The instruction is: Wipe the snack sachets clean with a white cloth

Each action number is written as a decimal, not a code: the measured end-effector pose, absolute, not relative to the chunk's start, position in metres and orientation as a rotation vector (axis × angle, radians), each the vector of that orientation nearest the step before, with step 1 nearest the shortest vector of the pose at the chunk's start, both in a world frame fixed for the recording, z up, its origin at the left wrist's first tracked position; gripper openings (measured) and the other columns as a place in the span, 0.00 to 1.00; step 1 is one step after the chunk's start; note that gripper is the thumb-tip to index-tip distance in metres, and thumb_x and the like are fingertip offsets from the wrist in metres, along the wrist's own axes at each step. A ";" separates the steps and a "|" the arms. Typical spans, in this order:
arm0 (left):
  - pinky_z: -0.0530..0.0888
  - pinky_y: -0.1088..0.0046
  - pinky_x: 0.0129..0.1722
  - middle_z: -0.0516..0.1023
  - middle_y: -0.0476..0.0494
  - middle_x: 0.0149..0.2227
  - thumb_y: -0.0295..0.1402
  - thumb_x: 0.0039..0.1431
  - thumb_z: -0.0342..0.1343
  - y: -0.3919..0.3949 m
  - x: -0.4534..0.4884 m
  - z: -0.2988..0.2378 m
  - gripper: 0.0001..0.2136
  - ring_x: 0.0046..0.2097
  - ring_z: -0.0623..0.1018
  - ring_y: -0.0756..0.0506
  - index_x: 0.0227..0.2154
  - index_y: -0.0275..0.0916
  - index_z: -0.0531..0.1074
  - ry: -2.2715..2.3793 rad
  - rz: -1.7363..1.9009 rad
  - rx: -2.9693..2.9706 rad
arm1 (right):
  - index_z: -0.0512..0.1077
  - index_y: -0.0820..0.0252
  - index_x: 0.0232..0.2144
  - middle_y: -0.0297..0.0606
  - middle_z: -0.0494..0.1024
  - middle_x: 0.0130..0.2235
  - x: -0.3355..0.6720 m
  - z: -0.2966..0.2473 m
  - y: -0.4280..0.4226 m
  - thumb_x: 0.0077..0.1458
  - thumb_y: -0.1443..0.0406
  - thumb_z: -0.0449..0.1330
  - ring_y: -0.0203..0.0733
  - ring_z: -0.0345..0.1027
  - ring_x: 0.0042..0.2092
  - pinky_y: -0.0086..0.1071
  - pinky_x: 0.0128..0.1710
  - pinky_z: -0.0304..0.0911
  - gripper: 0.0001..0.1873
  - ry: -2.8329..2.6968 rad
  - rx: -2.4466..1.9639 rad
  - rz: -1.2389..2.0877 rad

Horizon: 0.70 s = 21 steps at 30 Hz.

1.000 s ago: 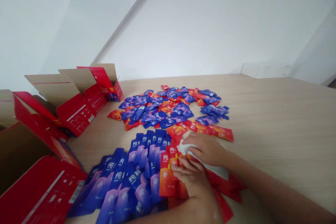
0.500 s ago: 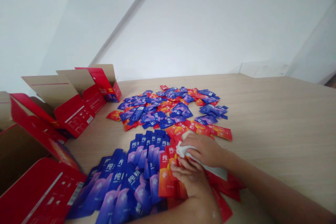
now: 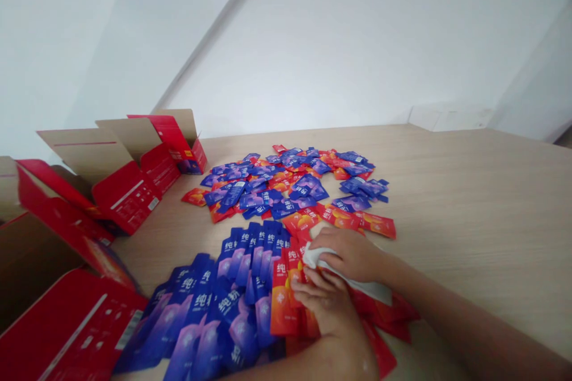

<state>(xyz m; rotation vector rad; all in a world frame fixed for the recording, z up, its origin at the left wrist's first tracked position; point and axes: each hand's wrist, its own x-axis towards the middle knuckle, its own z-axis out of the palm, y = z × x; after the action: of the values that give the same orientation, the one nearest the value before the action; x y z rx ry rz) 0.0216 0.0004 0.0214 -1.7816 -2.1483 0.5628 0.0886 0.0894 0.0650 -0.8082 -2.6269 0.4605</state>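
Note:
My right hand [image 3: 352, 255] is closed on a white packet [image 3: 353, 278] that lies face down over a fan of red-orange sachets [image 3: 286, 303]. My left hand [image 3: 328, 305] rests just below it, fingers flat and spread on those red sachets. To the left of them, several blue-purple sachets [image 3: 214, 309] overlap in a row on the wooden table [image 3: 469, 208]. A loose heap of mixed blue and red sachets [image 3: 290, 184] lies farther back, apart from both hands.
Open red cardboard boxes stand along the left: one close by [image 3: 67, 321] at the table's corner, others [image 3: 129, 184] farther back with their flaps up. A white wall rises behind the table.
The hands have barely moved; my right hand has shifted the white packet very slightly. The camera view has drifted a little.

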 end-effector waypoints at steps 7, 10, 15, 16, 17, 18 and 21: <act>0.71 0.45 0.42 0.66 0.28 0.54 0.18 0.56 0.41 -0.002 0.022 0.019 0.24 0.48 0.71 0.29 0.54 0.41 0.65 -2.108 0.592 -1.788 | 0.71 0.59 0.39 0.40 0.73 0.40 0.088 0.058 0.094 0.56 0.67 0.50 0.42 0.64 0.43 0.33 0.43 0.58 0.12 -2.651 -0.990 0.406; 0.71 0.46 0.42 0.66 0.28 0.54 0.18 0.56 0.41 -0.002 0.021 0.019 0.23 0.48 0.71 0.29 0.53 0.40 0.66 -2.116 0.564 -1.789 | 0.70 0.59 0.40 0.40 0.73 0.43 0.091 0.064 0.095 0.56 0.67 0.49 0.42 0.64 0.44 0.33 0.44 0.58 0.12 -2.627 -0.992 0.404; 0.70 0.45 0.43 0.66 0.27 0.53 0.19 0.57 0.44 -0.002 0.022 0.020 0.21 0.49 0.71 0.29 0.52 0.38 0.67 -2.164 0.511 -1.793 | 0.71 0.58 0.41 0.40 0.73 0.41 0.092 0.073 0.089 0.56 0.67 0.50 0.42 0.65 0.43 0.34 0.44 0.57 0.13 -2.663 -0.874 0.454; 0.70 0.45 0.43 0.66 0.27 0.53 0.19 0.57 0.44 -0.002 0.022 0.020 0.21 0.49 0.71 0.29 0.52 0.38 0.67 -2.176 0.500 -1.798 | 0.71 0.57 0.40 0.39 0.73 0.40 0.091 0.072 0.088 0.56 0.66 0.50 0.42 0.65 0.42 0.34 0.44 0.57 0.13 -2.687 -0.846 0.473; 0.70 0.45 0.43 0.66 0.27 0.53 0.20 0.57 0.44 -0.001 0.022 0.020 0.20 0.49 0.71 0.29 0.52 0.38 0.67 -2.183 0.490 -1.805 | 0.72 0.57 0.40 0.39 0.74 0.40 0.091 0.070 0.089 0.56 0.66 0.51 0.42 0.65 0.42 0.34 0.43 0.58 0.13 -2.705 -0.833 0.488; 0.70 0.45 0.44 0.66 0.27 0.53 0.20 0.57 0.44 -0.002 0.022 0.020 0.20 0.49 0.71 0.29 0.52 0.38 0.67 -2.185 0.481 -1.811 | 0.72 0.57 0.40 0.39 0.74 0.39 0.090 0.067 0.089 0.56 0.66 0.51 0.42 0.65 0.41 0.33 0.42 0.58 0.13 -2.712 -0.841 0.495; 0.70 0.44 0.43 0.66 0.28 0.54 0.20 0.58 0.43 -0.002 0.021 0.020 0.21 0.49 0.71 0.29 0.51 0.40 0.68 -2.183 0.479 -1.812 | 0.72 0.58 0.39 0.40 0.74 0.40 0.090 0.059 0.095 0.56 0.66 0.50 0.42 0.65 0.42 0.33 0.42 0.58 0.12 -2.681 -0.950 0.466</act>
<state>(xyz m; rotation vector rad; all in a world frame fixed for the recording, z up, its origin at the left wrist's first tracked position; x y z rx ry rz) 0.0208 -0.0016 0.0199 -1.8123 -2.1828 0.4789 0.0898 0.0945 0.0591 -0.9495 -2.6813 0.4664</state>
